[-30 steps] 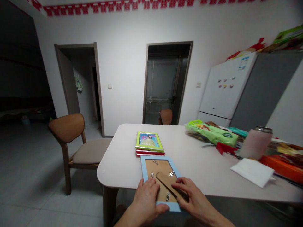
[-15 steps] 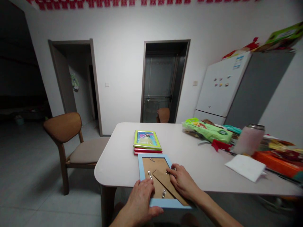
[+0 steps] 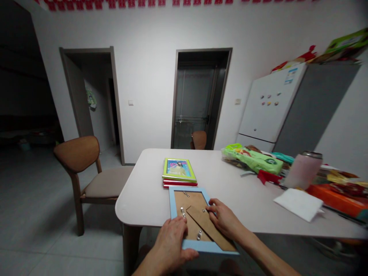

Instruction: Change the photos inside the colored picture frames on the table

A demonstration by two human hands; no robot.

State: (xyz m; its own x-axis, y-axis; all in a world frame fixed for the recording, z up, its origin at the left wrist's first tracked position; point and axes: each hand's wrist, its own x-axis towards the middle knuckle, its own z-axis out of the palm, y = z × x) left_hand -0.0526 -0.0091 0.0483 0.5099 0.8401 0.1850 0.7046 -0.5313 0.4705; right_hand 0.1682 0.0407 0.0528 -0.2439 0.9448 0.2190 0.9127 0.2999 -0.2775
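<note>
A light-blue picture frame (image 3: 209, 247) lies back side up at the table's near edge, its lower part over the edge. Its brown backing board (image 3: 181, 200) carries a slanted stand leg (image 3: 208, 226) and several metal clips. My left hand (image 3: 171, 245) grips the frame's lower left corner, thumb along the bottom rail. My right hand (image 3: 224, 218) is closed at the right rail, fingertips by a small metal clip (image 3: 204, 210); the rail is partly hidden under it. Just beyond lies a green picture frame (image 3: 179, 178) with a printed figure, stacked on red frames (image 3: 181, 184).
On the table's (image 3: 138, 191) right are a green packet (image 3: 258, 159), a pink bottle (image 3: 304, 168), a folded white paper (image 3: 299, 204) and an orange box (image 3: 337, 200). A wooden chair (image 3: 77, 153) stands left; a fridge (image 3: 266, 107) is at the back right.
My right fingertips have shifted slightly right, from over the clip towards the frame's right rail, uncovering the clip. The left hand stays in nearly the same place.
</note>
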